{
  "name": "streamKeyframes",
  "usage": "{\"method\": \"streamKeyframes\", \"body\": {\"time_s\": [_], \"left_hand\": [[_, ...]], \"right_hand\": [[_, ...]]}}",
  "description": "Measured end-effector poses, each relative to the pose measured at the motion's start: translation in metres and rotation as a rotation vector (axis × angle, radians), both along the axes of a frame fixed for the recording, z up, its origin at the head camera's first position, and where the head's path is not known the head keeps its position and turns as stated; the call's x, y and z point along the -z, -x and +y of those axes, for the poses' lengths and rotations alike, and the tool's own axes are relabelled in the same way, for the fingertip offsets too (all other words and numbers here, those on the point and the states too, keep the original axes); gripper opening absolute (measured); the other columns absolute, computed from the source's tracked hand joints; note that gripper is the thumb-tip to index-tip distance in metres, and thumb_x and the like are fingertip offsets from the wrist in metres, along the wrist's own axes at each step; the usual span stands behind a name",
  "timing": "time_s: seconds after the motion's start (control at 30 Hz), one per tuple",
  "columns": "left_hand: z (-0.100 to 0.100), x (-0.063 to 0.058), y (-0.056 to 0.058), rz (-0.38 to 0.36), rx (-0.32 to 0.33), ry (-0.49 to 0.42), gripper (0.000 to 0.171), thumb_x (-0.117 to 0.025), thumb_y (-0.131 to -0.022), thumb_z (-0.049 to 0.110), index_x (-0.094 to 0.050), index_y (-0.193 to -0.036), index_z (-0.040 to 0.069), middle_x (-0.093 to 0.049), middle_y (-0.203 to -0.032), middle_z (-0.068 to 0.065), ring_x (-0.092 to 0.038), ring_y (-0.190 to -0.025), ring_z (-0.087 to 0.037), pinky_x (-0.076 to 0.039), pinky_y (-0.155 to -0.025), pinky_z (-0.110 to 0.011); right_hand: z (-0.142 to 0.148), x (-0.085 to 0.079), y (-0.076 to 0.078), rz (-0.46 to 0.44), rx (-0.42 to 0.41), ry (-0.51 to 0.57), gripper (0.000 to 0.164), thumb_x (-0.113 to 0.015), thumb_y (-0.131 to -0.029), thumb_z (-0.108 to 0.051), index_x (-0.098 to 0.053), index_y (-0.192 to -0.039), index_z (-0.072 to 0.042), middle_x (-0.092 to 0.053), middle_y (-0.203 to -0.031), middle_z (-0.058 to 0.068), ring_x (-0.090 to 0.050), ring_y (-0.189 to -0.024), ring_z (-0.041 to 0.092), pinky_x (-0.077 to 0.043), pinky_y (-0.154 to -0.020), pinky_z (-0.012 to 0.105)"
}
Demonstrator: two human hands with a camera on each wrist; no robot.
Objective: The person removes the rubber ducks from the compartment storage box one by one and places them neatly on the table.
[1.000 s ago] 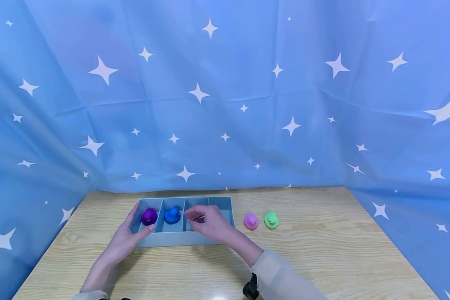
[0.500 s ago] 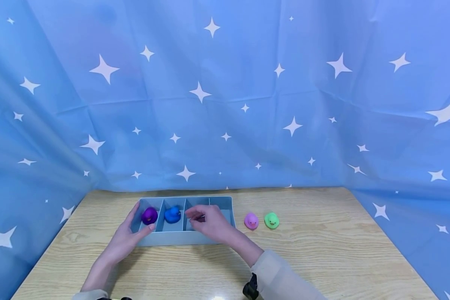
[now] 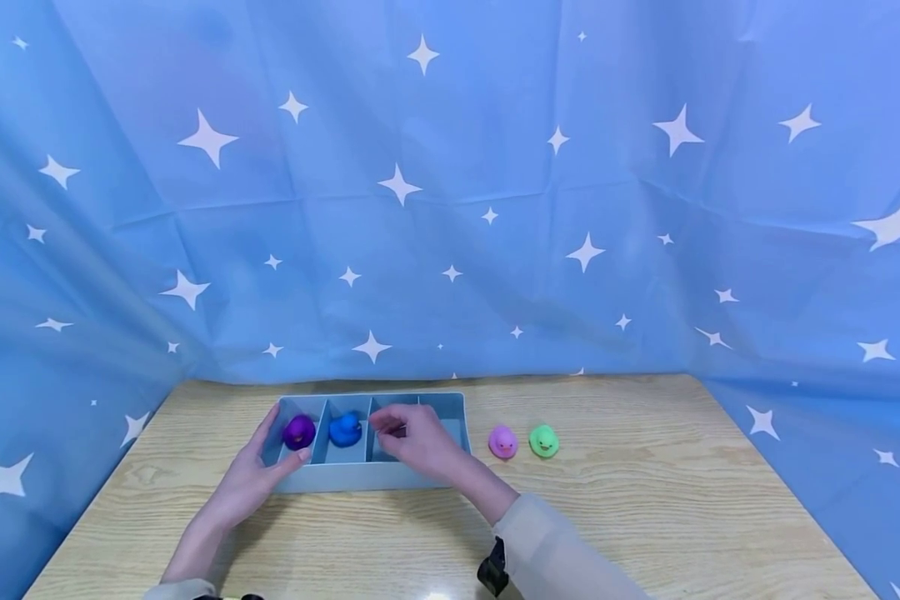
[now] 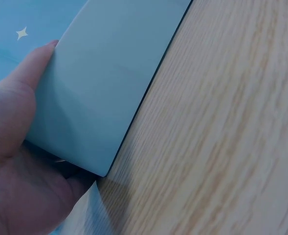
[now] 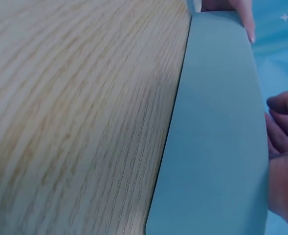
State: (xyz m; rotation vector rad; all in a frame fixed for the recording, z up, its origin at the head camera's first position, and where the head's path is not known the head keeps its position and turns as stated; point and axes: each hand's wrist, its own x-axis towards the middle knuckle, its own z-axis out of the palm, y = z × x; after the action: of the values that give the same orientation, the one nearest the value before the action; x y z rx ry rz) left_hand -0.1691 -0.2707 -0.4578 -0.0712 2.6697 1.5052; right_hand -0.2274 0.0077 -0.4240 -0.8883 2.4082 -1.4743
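A light blue tray [image 3: 360, 477] with several compartments stands on the table. My left hand [image 3: 251, 479] grips its left end, thumb on the front rim. A purple rubber duck [image 3: 298, 432] sits in the leftmost compartment, a blue rubber duck [image 3: 345, 429] in the one beside it. Over the third compartment hovers my right hand [image 3: 423, 446], fingers loosely curled, nothing visible held between them. That hand hides part of this compartment's floor. In the right wrist view the right hand [image 5: 285, 147] is just behind the tray's front wall [image 5: 212, 122].
Right of the tray, a pink rubber duck [image 3: 503, 442] and a green rubber duck [image 3: 543, 442] stand side by side on the wooden table [image 3: 645, 500]. A blue cloth [image 3: 450, 225] with white stars hangs behind and at both sides.
My right thumb has shifted slightly upward, and the right forearm has moved a little to the left. The left hand, tray and ducks have kept their places.
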Motion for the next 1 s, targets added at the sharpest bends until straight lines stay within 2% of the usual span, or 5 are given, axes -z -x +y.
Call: {"method": "streamKeyframes", "body": {"time_s": [0.23,0.6,0.87,1.0], "left_hand": [[-0.0004,0.0007,0.0021,-0.004,0.011,-0.001,0.107,-0.069,-0.097,0.046,0.007,-0.166,0.017,-0.003,-0.168,-0.027,-0.008,-0.149,-0.056,-0.018,-0.114,-0.074],[-0.0014,0.0030,0.0010,-0.005,-0.004,-0.003,0.107,-0.069,-0.096,0.050,0.006,-0.166,0.018,-0.005,-0.169,-0.026,-0.008,-0.150,-0.055,-0.017,-0.114,-0.073],[-0.0013,0.0023,0.0012,0.011,-0.001,0.016,0.107,-0.068,-0.096,0.052,0.005,-0.166,0.016,-0.005,-0.169,-0.024,-0.008,-0.150,-0.056,-0.017,-0.113,-0.074],[-0.0016,0.0027,0.0028,0.009,0.001,0.010,0.107,-0.068,-0.096,0.051,0.005,-0.166,0.017,-0.004,-0.169,-0.024,-0.008,-0.150,-0.055,-0.017,-0.113,-0.074]], "right_hand": [[-0.0012,0.0015,0.0027,-0.003,0.019,-0.018,0.026,-0.064,-0.098,-0.001,-0.069,-0.124,0.003,-0.071,-0.113,0.014,-0.065,-0.097,0.016,-0.055,-0.083,0.022],[-0.0037,0.0042,0.0065,0.008,-0.012,-0.039,0.029,-0.064,-0.100,-0.002,-0.067,-0.128,0.003,-0.070,-0.116,0.014,-0.065,-0.101,0.016,-0.054,-0.086,0.023],[-0.0056,0.0006,0.0070,-0.003,-0.019,-0.057,0.029,-0.063,-0.100,-0.003,-0.067,-0.129,0.001,-0.070,-0.116,0.011,-0.065,-0.101,0.016,-0.054,-0.085,0.023],[-0.0082,-0.0009,0.0079,0.009,-0.021,-0.043,0.029,-0.064,-0.100,-0.003,-0.067,-0.129,0.002,-0.070,-0.117,0.014,-0.065,-0.101,0.016,-0.055,-0.086,0.023]]}}
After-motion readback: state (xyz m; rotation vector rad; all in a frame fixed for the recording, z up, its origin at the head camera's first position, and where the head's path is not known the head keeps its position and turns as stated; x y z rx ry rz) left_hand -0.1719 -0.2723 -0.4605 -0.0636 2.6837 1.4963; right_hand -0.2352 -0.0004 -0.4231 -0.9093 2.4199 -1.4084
